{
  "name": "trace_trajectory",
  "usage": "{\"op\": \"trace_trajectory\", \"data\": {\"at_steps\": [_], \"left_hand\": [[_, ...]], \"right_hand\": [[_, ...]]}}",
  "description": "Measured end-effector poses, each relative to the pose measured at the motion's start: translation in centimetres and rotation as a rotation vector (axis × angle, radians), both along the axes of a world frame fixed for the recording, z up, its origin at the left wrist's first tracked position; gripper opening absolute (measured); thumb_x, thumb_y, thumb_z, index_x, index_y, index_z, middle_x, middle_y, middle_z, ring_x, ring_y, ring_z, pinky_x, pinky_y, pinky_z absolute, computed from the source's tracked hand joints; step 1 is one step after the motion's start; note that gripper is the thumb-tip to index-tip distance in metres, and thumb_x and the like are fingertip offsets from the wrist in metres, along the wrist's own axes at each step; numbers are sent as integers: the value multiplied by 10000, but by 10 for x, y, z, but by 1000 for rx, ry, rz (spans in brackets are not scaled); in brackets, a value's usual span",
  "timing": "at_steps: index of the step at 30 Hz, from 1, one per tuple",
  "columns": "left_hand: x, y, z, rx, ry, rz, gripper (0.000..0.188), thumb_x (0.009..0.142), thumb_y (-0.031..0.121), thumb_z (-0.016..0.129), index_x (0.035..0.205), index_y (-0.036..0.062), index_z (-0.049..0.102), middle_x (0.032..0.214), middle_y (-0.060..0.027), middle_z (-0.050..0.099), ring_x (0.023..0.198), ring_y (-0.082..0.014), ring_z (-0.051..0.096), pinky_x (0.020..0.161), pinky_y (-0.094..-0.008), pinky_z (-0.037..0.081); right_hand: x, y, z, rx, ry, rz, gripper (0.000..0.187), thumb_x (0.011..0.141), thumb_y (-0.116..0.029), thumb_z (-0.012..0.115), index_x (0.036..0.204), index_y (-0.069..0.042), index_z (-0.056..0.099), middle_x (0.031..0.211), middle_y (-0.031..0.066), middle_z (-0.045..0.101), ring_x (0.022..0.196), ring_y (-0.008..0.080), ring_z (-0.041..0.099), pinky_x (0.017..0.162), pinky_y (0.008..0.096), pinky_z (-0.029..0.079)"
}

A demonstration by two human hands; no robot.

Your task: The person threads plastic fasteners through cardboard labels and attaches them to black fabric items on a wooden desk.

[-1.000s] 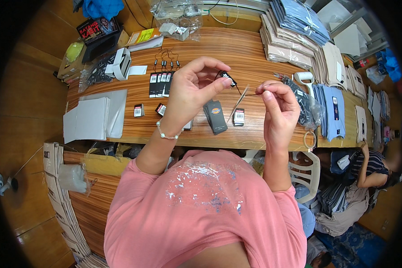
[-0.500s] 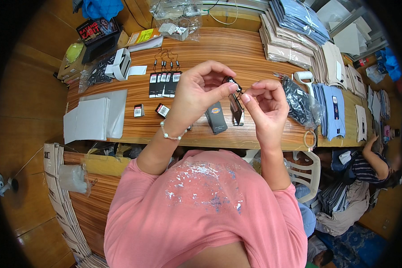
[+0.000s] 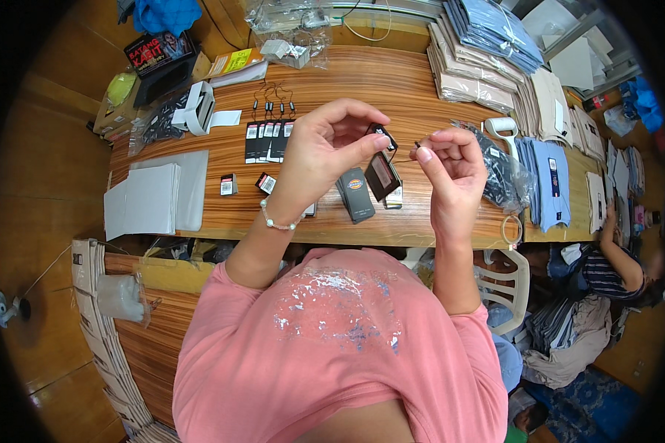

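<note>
Wood-grained counter (image 3: 273,215) carries the landmark, a stack of dark tags (image 3: 356,195). Left hand (image 3: 324,151), raised left of the stack: grip pinching a small black tab (image 3: 381,132). Right hand (image 3: 451,168), right of it: grip pinching thin black cord (image 3: 396,147). Single dark tag (image 3: 383,177) hangs just right of the stack.

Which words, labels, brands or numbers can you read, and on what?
I won't copy wording.
Dark panel: large red lettering.
Yellow label: dark writing.
Dark tag pile: emblem with lettering, small print below.
Row of black tags: labels too small to read.
Hanging tag: too small to read.
</note>
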State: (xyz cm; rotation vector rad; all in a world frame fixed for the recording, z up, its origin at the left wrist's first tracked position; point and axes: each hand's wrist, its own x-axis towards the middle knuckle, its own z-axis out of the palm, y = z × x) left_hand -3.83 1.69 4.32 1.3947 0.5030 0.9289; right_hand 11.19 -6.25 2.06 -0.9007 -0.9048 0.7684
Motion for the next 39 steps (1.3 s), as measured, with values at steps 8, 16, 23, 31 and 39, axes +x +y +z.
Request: {"op": "trace_trajectory", "data": {"at_steps": [8,16,23,31,39], "left_hand": [[4,12,10,110,88,-61,174,761,1,634,927,-1,584,867,-29,605,781,-79,577,705,-203,471],[7,22,16,100,55,-133,184,775,-2,611,952,2,560,874,-35,598,837,-93,567,757,-222,460],[-4,30,14,128,9,-31,168,791,36,605,952,14,562,855,-28,594,804,-84,561,739,-217,447],[-9,37,7,105,-21,117,178,775,31,630,942,29,571,840,-11,586,783,-68,549,730,-203,442],[0,35,18,209,20,-22,177,774,10,616,945,9,572,874,-43,604,824,-96,573,747,-219,456]], "right_hand": [[-2,9,2,-61,-23,43,191,758,34,633,925,10,543,840,73,616,757,81,569,677,194,456],[7,16,6,-37,47,-8,190,755,49,619,920,5,537,824,62,602,769,112,582,718,211,455],[22,17,9,114,126,-113,216,759,68,592,947,-4,515,846,79,583,802,153,584,745,259,475],[23,13,13,163,139,-90,207,778,43,580,956,-19,497,845,73,563,812,156,569,740,279,472],[20,30,13,117,207,-3,183,846,9,490,1016,-25,431,854,79,528,815,219,602,737,318,500]]}}
